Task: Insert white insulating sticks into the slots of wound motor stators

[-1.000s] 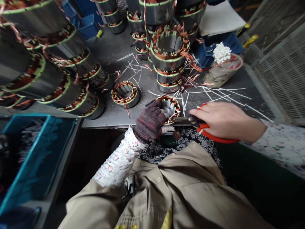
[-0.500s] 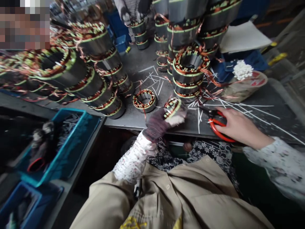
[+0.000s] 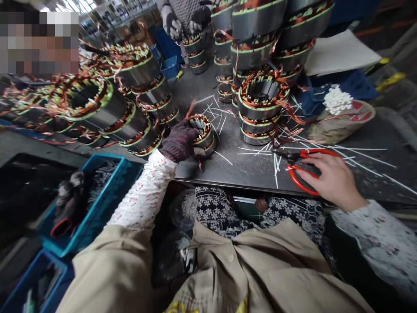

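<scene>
My left hand (image 3: 180,140), in a dark knitted glove, is closed on the left side of a small wound stator (image 3: 206,130) at the table's front. Green-yellow edging and copper windings line the stator's rim. Whether a second stator sits beneath it, I cannot tell. My bare right hand (image 3: 335,178) holds red-handled scissors (image 3: 302,184) low over the tabletop, their handles spread and dark blades pointing left. Thin white strips (image 3: 345,148) lie scattered around the blades. Behind them stands a stack of stators (image 3: 259,106) with loose copper leads trailing right.
Tall stator stacks (image 3: 148,71) crowd the left and back. A bag of white pieces (image 3: 342,121) leans by a blue bin (image 3: 317,93) at the right. A teal crate (image 3: 78,230) stands lower left. A co-worker's gloved hands (image 3: 174,26) are at the far side.
My left hand has moved left from the table's middle, where it held a small stator, to the one standing at left. My right hand stays on the scissors, their handles now wider apart.
</scene>
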`<state>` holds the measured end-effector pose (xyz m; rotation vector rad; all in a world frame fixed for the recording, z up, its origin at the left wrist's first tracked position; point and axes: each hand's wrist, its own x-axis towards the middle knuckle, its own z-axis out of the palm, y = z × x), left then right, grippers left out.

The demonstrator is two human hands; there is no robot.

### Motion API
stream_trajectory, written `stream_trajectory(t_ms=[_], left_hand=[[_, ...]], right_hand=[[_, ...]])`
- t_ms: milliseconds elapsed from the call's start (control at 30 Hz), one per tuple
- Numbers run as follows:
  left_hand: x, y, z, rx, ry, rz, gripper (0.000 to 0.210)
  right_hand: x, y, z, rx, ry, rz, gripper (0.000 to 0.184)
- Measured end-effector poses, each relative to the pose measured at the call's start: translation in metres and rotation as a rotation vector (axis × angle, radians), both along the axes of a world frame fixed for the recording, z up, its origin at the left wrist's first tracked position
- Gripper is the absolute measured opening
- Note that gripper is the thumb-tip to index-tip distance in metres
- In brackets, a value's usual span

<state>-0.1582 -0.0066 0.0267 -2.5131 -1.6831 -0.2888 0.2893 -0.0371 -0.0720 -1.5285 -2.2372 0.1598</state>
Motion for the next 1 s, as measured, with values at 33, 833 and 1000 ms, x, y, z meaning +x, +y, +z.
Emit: stream_trajectory(t_ms=[33, 833, 1000], left_hand=[[-0.006, 0.003, -0.002, 0.008, 0.023, -0.012, 0.057], [0.17, 0.047, 0.005, 0.213, -1.118, 0.096, 0.047], [0.157, -0.035, -0.03, 0.121, -1.268, 0.202, 0.046]], right_hand=[[0.001, 0.001, -0.003, 0.014, 0.015, -0.005, 0.034], [0.0, 0.009, -0.023, 0.144, 0.296, -0.15, 0.022], [0.008, 0.019, -0.03, 0.23, 0.449, -0.148, 0.016]])
